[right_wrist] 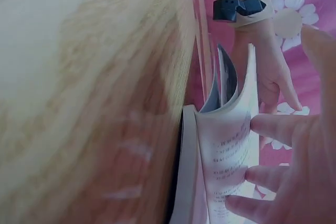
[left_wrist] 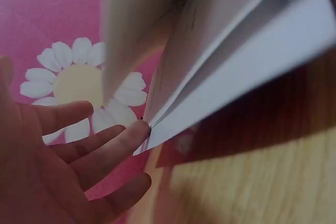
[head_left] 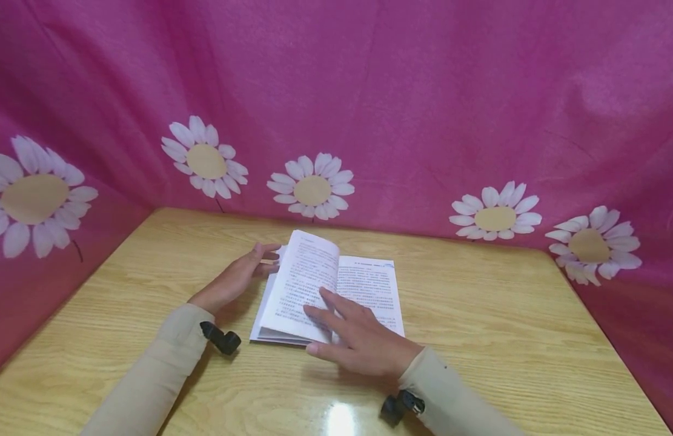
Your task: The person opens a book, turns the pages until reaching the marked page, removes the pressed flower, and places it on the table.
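An open paperback book [head_left: 309, 272] lies on the wooden table, its printed left pages lifted and bowed, its right page [head_left: 369, 290] flat. At the book's left edge is my left hand [head_left: 235, 275], fingers stretched out. One fingertip of that hand [left_wrist: 68, 161] meets the edge of the pages in the left wrist view. My right hand [head_left: 360, 336] reaches over the lower middle of the book with spread fingers. In the right wrist view its fingertips [right_wrist: 253, 123] are right at the printed face of the raised page. The right hand hides part of the right page.
The wooden table [head_left: 510, 339] extends around the book on all sides. Behind and beside it hangs a pink cloth [head_left: 396, 121] with large white daisies. A black wrist device [head_left: 222, 339] is on the left sleeve, another [head_left: 401, 406] on the right.
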Motion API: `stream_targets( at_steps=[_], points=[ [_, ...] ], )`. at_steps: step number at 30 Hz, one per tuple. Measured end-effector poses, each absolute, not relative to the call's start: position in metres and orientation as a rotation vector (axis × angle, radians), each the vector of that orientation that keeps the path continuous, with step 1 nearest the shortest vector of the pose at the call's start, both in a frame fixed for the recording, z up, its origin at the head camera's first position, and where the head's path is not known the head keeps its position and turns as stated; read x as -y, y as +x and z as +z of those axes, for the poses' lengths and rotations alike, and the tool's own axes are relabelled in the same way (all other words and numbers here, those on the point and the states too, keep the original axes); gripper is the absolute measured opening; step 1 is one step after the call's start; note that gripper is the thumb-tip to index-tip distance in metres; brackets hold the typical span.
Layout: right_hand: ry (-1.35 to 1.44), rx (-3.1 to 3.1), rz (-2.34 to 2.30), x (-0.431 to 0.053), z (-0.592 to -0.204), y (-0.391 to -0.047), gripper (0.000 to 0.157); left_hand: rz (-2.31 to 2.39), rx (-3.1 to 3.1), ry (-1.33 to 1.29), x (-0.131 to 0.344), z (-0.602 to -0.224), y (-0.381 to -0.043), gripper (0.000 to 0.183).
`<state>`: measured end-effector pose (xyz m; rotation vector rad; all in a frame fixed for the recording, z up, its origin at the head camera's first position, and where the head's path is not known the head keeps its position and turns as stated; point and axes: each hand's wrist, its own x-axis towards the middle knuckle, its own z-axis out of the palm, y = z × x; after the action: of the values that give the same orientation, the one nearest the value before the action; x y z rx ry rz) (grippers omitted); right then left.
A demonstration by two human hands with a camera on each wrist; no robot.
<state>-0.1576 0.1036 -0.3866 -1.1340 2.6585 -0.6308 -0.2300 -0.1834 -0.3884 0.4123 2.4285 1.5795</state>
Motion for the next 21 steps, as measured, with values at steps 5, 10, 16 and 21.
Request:
stream_targets(
  at_steps=[5,10,16,21],
  points=[
    [-1.111,-2.667,-0.585,-0.1,-0.386,-0.156,0.069,1.507,-2.532,0.337,0.176,-0.38,-0.225,0.064],
    [-1.12,-2.7,-0.538,-0.097,-0.388,-0.155,0.07,1.325,-2.702,0.482,0.171,-0.374,-0.219,0.061],
    [-1.133,-2.751,-0.439,-0.091,-0.39,-0.152,0.073,0.96,-2.772,0.714,0.163,-0.375,-0.214,0.081],
    [-1.129,-2.782,-0.395,-0.084,-0.389,-0.15,0.076,0.676,-2.75,0.781,0.16,-0.377,-0.207,0.091]
  ],
)
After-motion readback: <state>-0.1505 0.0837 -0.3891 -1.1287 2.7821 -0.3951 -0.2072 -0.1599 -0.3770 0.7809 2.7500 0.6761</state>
